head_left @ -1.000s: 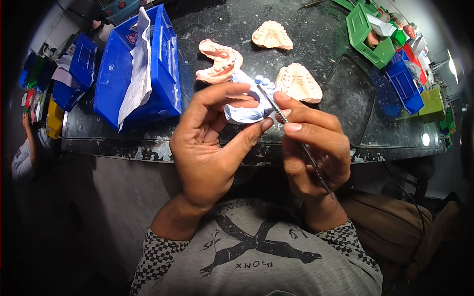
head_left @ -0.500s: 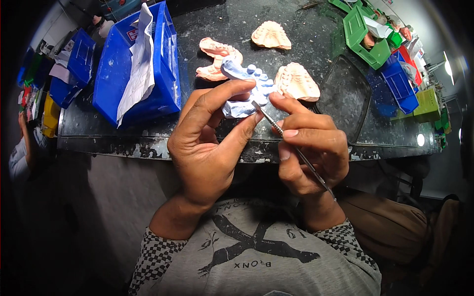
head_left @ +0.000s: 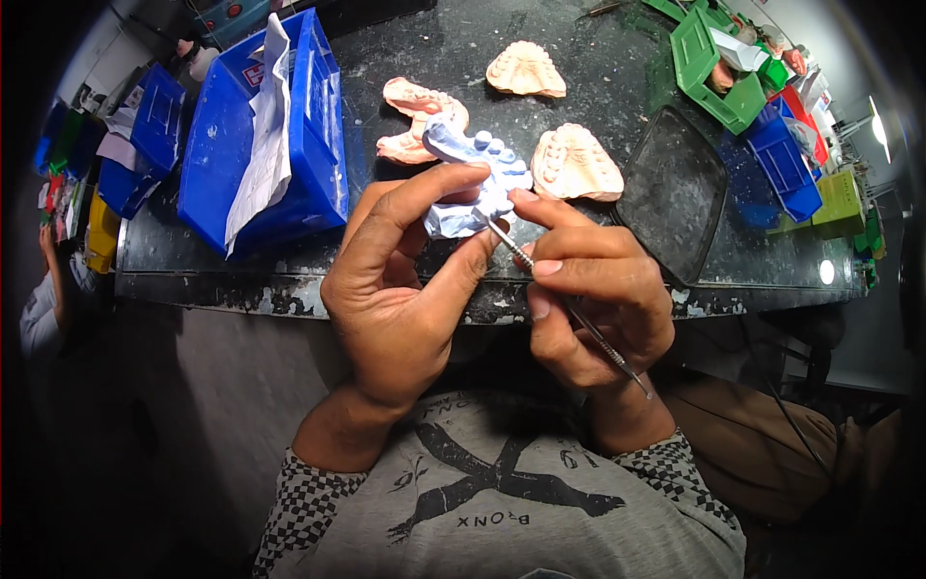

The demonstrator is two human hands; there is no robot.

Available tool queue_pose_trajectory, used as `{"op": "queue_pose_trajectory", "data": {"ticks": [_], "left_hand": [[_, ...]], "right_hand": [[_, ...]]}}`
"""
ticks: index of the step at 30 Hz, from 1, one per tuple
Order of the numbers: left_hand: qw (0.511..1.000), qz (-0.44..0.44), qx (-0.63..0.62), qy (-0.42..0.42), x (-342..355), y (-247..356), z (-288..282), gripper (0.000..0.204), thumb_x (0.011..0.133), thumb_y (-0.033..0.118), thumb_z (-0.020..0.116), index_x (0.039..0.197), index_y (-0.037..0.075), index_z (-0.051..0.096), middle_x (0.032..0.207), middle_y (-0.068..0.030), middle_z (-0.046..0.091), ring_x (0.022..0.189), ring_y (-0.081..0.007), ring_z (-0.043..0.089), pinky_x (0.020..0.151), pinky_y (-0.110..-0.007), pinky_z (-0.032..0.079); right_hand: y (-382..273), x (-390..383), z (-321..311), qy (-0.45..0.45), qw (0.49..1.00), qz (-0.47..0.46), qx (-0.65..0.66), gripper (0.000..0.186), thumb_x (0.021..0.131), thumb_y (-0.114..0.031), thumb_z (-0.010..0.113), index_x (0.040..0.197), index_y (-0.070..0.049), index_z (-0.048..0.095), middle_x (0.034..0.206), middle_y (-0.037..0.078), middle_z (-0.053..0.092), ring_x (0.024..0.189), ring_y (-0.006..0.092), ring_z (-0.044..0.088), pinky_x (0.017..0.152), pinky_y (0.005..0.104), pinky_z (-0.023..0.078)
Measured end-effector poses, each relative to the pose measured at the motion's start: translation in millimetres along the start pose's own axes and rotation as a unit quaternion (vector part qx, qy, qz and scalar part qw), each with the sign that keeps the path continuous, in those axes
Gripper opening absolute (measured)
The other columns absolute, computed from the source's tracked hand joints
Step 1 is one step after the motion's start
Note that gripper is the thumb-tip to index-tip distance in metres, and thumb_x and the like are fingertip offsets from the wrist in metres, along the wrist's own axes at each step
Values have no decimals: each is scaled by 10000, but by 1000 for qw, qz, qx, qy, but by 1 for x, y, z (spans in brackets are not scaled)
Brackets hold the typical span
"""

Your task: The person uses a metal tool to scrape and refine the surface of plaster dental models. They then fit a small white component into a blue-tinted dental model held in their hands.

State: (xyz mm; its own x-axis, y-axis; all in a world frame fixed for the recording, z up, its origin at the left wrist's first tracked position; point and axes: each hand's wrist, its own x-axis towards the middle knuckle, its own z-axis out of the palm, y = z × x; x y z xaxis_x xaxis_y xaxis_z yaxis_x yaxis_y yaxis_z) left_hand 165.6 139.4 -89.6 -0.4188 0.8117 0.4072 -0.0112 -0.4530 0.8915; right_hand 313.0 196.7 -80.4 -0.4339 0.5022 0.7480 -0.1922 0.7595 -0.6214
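Note:
My left hand [head_left: 400, 280] grips a pale blue dental cast [head_left: 473, 183] with a row of moulded teeth, held up in front of the bench edge. My right hand [head_left: 588, 289] pinches a thin metal carving tool [head_left: 569, 304] like a pen. The tool's tip touches the cast near its lower right side. On the dark bench behind the cast lie three pinkish-cream dental casts: one at the back left [head_left: 417, 118], one further back [head_left: 526, 69], one to the right [head_left: 576, 162].
A large blue bin [head_left: 318, 145] with white paper stands on the bench at left. A black shallow tray [head_left: 675, 193] sits at right. Green and blue small bins [head_left: 723, 68] crowd the far right. Another person's arm [head_left: 48, 289] shows at the far left edge.
Both hands have stayed together with the cast and tool. The cast has turned slightly in my left hand, and the tool tip has shifted along its edge.

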Motion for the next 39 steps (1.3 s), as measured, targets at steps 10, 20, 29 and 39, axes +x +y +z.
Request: {"op": "queue_pose_trajectory", "data": {"ticks": [10, 20, 29, 39], "left_hand": [[999, -39, -11, 8, -1, 0, 1, 418, 801, -160, 680, 1198, -44, 623, 1137, -96, 602, 1089, -156, 607, 944, -263, 490], [1000, 0, 20, 0, 1, -1, 1, 391, 796, -143, 707, 1162, -15, 657, 1117, -76, 608, 1020, -118, 604, 873, -228, 484], [999, 12, 41, -16, 1, -2, -2, 360, 823, -176, 643, 1162, -61, 611, 1120, -92, 606, 1052, -156, 632, 928, -278, 527], [999, -6, 43, -15, 0, -2, -3, 359, 833, -151, 659, 1173, -59, 593, 1149, -116, 620, 1063, -159, 633, 937, -283, 535]], "right_hand": [[2, -2, 0, -2, 1000, 1, -6, 304, 758, 143, 576, 1043, 39, 557, 975, 204, 618, 1087, 435, 643, 998, 527, 500], [2, -1, 2, 46, 999, 8, -8, 275, 734, 94, 658, 986, 0, 597, 932, 154, 670, 1075, 362, 686, 956, 494, 536], [0, -1, -2, -7, 1000, 11, -4, 279, 764, 104, 551, 1029, 16, 538, 953, 183, 602, 1127, 459, 623, 1000, 534, 481], [-2, 0, 1, 12, 1000, 18, -6, 266, 736, 98, 574, 982, 3, 548, 928, 164, 617, 1107, 421, 651, 997, 530, 495]]}}
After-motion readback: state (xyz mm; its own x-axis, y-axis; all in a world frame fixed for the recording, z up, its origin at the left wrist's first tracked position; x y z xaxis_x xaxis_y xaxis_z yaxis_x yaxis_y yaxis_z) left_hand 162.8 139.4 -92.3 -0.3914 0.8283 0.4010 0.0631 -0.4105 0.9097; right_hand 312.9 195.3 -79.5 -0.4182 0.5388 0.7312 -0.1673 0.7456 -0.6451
